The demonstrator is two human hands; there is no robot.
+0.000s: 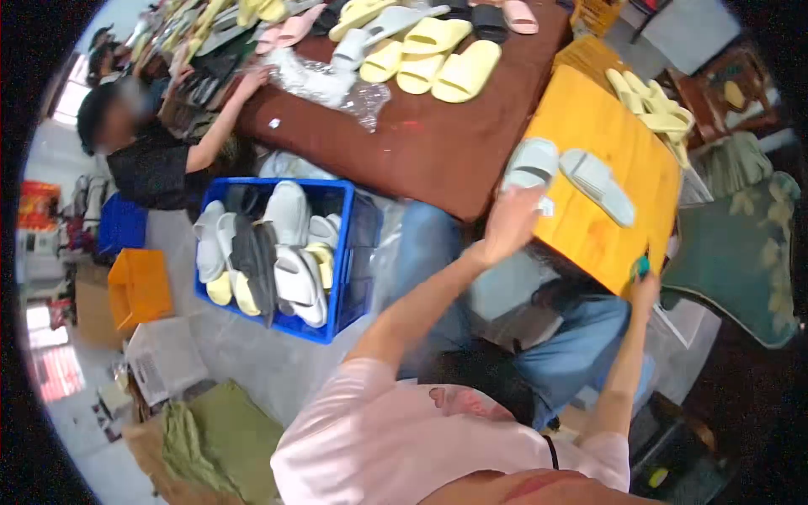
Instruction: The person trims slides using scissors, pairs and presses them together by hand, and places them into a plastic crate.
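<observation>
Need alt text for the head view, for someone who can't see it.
A person's left hand is at a pale grey slipper beside another on a yellow board; the right hand holds a small green object. A blue crate of slippers stands left, with more slippers on a brown table.

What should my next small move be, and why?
Probably bring your right hand from the board's edge toward the left slipper: it appears to hold something green, and your left hand is at that slipper.
</observation>
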